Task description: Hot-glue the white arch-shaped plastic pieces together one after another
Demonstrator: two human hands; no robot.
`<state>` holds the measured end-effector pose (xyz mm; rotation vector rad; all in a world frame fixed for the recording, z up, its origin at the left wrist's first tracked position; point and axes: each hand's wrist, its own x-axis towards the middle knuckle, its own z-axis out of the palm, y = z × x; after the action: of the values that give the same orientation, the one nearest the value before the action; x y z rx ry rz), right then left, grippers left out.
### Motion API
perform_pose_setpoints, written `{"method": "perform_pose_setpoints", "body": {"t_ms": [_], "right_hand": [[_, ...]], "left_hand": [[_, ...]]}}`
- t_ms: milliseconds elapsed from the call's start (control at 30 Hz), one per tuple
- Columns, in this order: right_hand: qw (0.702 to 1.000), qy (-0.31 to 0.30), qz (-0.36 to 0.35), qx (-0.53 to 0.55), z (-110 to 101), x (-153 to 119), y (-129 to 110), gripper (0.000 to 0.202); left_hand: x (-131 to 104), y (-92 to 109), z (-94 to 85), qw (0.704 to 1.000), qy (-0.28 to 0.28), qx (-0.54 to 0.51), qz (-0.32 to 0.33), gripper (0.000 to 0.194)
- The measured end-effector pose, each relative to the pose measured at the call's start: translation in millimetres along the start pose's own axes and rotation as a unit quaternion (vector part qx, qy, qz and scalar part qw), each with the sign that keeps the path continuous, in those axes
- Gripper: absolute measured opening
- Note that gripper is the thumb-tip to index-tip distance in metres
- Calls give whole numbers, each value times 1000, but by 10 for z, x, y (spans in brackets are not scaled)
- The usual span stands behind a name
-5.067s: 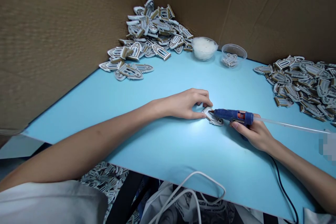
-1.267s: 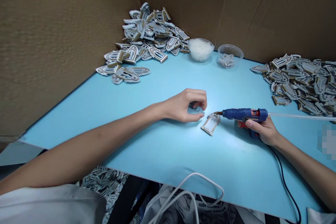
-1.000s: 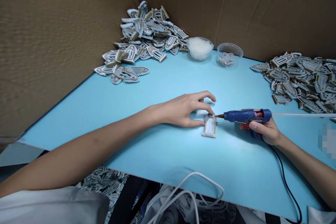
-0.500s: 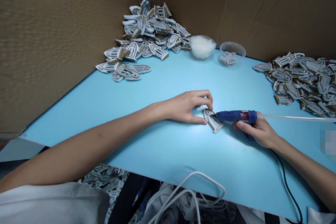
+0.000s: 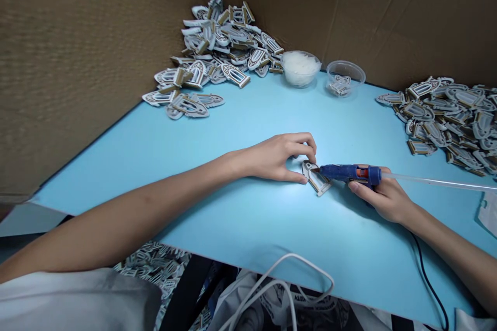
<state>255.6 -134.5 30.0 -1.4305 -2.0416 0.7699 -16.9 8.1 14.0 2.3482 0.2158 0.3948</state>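
Note:
A small white arched window-frame piece [image 5: 320, 184] with gold-brown trim lies on the blue tabletop in front of me. My left hand [image 5: 277, 158] steadies its upper left end, thumb on one side and fingertips on the other. In my right hand [image 5: 390, 200] is a blue hot glue gun [image 5: 341, 172], gripped around its handle. Its nozzle points left and meets the piece near the arched top; whether glue is coming out is too small to tell. A long clear glue stick [image 5: 430, 181] sticks out behind the gun.
Similar pieces are heaped at the back left [image 5: 233, 41] and at the right [image 5: 462, 119]. Between them stand a clear tub of whitish material [image 5: 301, 68] and a clear tub with small parts [image 5: 345, 78]. A black cord [image 5: 427, 274] trails below my right arm; white cable loops [image 5: 287, 256] hang at the front edge.
The rear of the glue gun has dipped slightly, and its glue stick now slopes down to the right. The nozzle stays at the piece, and my left hand is nearly still.

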Motion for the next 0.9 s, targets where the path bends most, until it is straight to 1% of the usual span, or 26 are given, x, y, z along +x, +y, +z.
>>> {"method": "perform_pose_setpoints", "body": {"t_ms": [233, 433, 600, 667, 733, 767, 800, 833, 900], "right_hand": [[1000, -4, 1, 4, 2, -12, 8, 37], [1000, 2, 0, 9, -5, 7, -31, 38], [999, 3, 21, 36, 28, -32, 17, 37], [996, 26, 31, 82, 54, -76, 77, 37], [988, 73, 33, 129, 67, -109, 137, 42], [985, 104, 31, 135, 65, -114, 161, 44], [984, 133, 27, 119, 55, -109, 180, 43], [984, 156, 20, 79, 41, -94, 196, 40], [984, 172, 3, -47, 5, -49, 220, 32]], "left_hand": [[6, 5, 2, 1000, 3, 0, 0, 26], [10, 10, 0, 1000, 1, -4, -4, 26], [8, 6, 4, 1000, 1, -11, -8, 27], [11, 1, 9, 1000, 4, -12, -8, 29], [13, -6, 15, 1000, 6, -11, -9, 30], [12, -10, 17, 1000, 6, -10, -10, 30], [11, -13, 17, 1000, 4, -8, -12, 30], [9, -16, 17, 1000, 1, -4, -15, 30], [2, -15, 13, 1000, -5, 10, -17, 33]]}}
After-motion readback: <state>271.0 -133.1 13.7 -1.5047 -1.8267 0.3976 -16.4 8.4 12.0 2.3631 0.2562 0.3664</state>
